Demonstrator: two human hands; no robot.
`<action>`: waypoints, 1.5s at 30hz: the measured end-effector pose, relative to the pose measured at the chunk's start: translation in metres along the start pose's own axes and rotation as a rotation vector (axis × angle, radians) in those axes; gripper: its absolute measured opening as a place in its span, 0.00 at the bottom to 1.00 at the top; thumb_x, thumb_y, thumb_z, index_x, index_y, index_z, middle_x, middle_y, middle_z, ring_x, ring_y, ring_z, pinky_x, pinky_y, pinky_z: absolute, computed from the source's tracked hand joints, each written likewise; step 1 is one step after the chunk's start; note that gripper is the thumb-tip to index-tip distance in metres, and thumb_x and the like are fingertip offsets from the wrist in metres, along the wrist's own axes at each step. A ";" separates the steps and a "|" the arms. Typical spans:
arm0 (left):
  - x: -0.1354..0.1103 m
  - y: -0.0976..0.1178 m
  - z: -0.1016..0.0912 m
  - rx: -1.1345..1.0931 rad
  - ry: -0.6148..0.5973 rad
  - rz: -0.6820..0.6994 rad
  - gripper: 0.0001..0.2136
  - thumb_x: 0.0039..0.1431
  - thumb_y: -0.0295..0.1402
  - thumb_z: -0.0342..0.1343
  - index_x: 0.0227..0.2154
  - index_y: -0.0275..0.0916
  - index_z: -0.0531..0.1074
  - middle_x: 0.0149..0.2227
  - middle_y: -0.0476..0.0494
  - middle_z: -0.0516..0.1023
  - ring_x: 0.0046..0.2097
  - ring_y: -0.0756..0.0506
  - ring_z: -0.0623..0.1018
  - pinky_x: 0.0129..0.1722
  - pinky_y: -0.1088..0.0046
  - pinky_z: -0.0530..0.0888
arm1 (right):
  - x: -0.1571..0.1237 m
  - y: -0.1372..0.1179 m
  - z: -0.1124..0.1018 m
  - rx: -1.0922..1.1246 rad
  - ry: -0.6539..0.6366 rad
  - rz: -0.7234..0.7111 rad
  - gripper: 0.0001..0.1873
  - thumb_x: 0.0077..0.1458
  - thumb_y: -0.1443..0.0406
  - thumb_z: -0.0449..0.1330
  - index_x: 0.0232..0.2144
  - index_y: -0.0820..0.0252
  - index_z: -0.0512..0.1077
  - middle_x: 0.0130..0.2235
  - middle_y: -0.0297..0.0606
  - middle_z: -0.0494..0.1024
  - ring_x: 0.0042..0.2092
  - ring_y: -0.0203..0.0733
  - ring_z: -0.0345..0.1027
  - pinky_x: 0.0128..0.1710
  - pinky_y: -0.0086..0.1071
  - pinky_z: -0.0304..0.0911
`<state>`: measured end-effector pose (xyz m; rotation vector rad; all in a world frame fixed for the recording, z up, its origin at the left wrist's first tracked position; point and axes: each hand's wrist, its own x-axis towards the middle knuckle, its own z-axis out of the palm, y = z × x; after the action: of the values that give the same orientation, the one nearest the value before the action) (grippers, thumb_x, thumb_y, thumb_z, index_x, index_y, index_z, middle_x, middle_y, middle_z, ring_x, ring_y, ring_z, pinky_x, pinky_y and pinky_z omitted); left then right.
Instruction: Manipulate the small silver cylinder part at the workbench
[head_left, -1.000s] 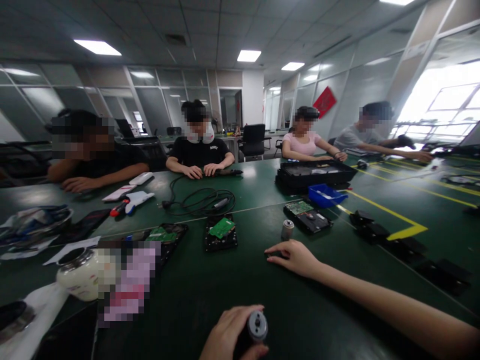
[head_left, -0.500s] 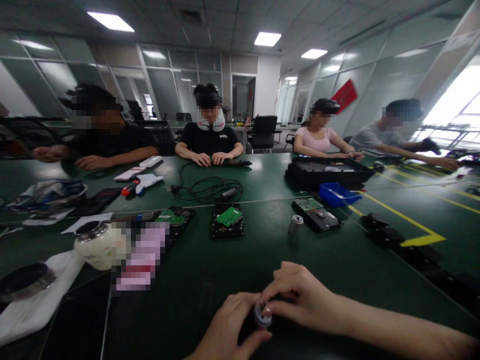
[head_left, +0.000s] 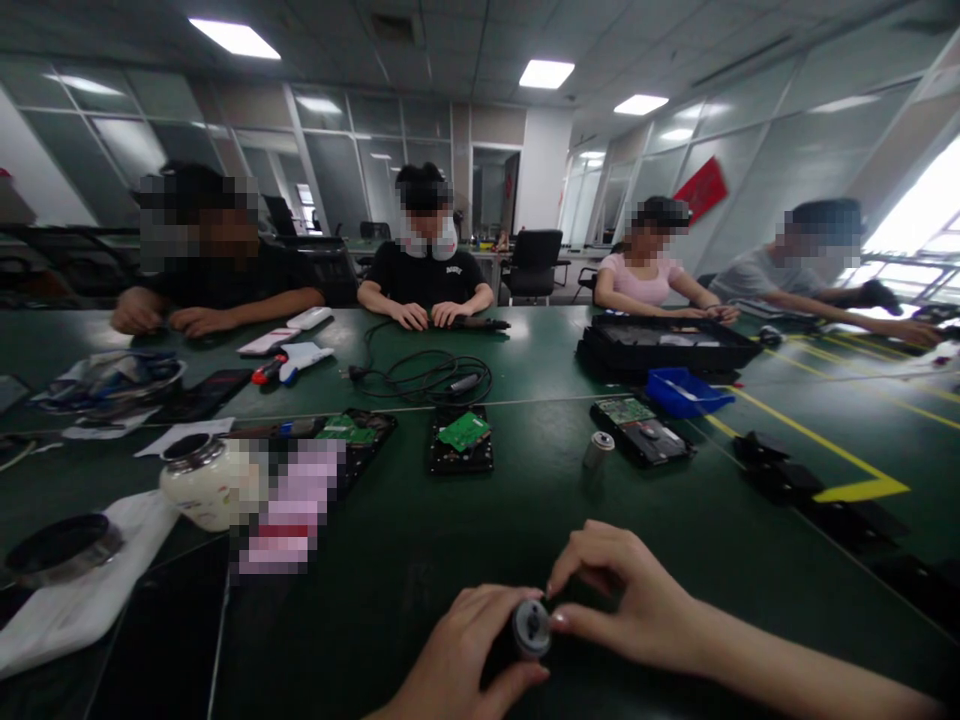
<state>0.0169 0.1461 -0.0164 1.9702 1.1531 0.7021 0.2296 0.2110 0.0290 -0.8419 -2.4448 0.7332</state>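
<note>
My left hand (head_left: 480, 650) grips a small silver cylindrical motor (head_left: 532, 630), its fingers behind the body and its thumb in front. The motor's round end faces up towards me, with dark openings in it. Just to the right, my right hand (head_left: 619, 590) is open, index finger and thumb apart with nothing visible between them. Its thumb tip is close to the motor's rim; I cannot tell whether they touch. A second similar silver motor (head_left: 598, 451) stands upright farther back on the green table (head_left: 420, 530).
Hard drives with green boards (head_left: 464, 433) lie across the middle. A cream jar (head_left: 202, 495) and a dark-screened tablet (head_left: 161, 630) are at left. Farther back are a coiled black cable (head_left: 420, 378), a blue tray (head_left: 686, 395) and a black case (head_left: 667, 350). Several people sit opposite.
My right thumb and index finger have moved off the motor's end, to the right, and spread. The left hand still grips the motor. The view has shifted slightly.
</note>
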 end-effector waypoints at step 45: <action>-0.002 0.009 -0.004 -0.115 0.065 -0.014 0.17 0.55 0.30 0.63 0.48 0.44 0.73 0.49 0.47 0.78 0.51 0.43 0.75 0.53 0.66 0.70 | 0.002 0.000 0.013 0.165 -0.068 -0.037 0.12 0.60 0.55 0.59 0.37 0.53 0.79 0.27 0.34 0.72 0.31 0.36 0.65 0.33 0.30 0.57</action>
<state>0.0175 0.1428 -0.0074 1.8538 1.1378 0.8129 0.2208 0.2085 0.0197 -0.7178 -2.4120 0.9489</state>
